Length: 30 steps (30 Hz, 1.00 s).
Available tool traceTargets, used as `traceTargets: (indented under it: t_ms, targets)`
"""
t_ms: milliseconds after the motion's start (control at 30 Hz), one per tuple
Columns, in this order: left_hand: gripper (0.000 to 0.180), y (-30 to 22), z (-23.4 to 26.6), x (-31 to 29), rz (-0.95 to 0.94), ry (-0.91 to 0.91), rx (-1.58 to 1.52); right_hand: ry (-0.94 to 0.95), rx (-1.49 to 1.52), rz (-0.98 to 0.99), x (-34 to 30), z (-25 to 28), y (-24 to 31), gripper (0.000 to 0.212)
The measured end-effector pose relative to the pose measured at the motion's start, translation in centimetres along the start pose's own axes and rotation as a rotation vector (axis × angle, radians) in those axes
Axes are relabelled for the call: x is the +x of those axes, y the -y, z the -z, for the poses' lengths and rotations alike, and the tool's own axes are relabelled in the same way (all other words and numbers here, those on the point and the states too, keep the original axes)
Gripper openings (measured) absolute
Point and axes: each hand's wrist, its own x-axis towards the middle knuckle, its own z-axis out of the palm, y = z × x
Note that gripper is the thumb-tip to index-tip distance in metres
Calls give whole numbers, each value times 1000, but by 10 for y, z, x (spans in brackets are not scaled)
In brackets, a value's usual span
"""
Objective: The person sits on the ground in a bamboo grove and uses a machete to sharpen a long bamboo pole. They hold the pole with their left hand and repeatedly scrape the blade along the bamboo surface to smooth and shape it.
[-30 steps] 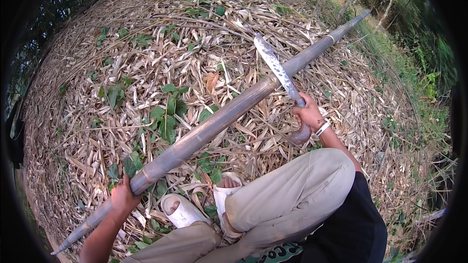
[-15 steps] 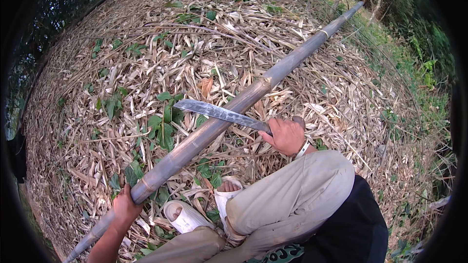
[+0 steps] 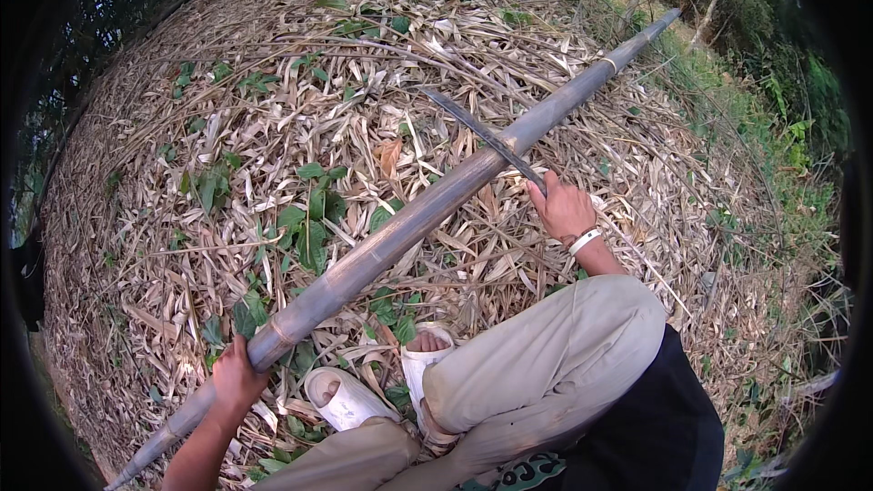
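Observation:
A long grey-brown bamboo pole (image 3: pixel 400 236) lies slantwise before me, from the lower left to the upper right. Near its lower end, my left hand (image 3: pixel 238 376) is closed round it. My right hand (image 3: pixel 566 209) grips the handle of a machete (image 3: pixel 473 123), to the right of the pole. The dark blade crosses over the pole at a pale, scraped-looking node (image 3: pixel 509 143), its tip pointing to the upper left. Whether the edge touches the bamboo or hovers just above it, I cannot tell. The fingers mostly hide the handle.
Dry bamboo leaves (image 3: pixel 173 255) and thin stalks cover the ground, with small green plants (image 3: pixel 314 209) among them. My feet in white sandals (image 3: pixel 350 403) are close below the pole. Thicker greenery (image 3: pixel 791 145) stands at the right edge.
My right hand has moved up and to the right with the machete. The blade has shifted from the pole's middle to the node and turned from flat to edge-on. My left hand stays put.

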Motion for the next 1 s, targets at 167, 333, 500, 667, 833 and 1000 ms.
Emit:
traceTargets:
  t_ms: [167, 333, 500, 667, 833, 1000]
  targets:
    - [58, 10, -11, -2, -27, -19, 23, -15, 67, 225, -33, 0, 28, 44]
    - [59, 13, -17, -10, -33, -57, 53, 25, -54, 209, -20, 19, -6, 45]
    - [59, 11, -26, -4, -54, -54, 41, 86, 68, 139, -32, 12, 13, 47]
    - [54, 15, -21, -15, -102, -157, 52, 56, -88, 406, -30, 18, 18, 43]
    - [52, 10, -28, -10, -126, -166, 61, -128, -15, -94, 26, 27, -55, 45]
    - [51, 12, -24, -14, -100, -135, 43, 39, 109, 233, -35, 11, -3, 41]
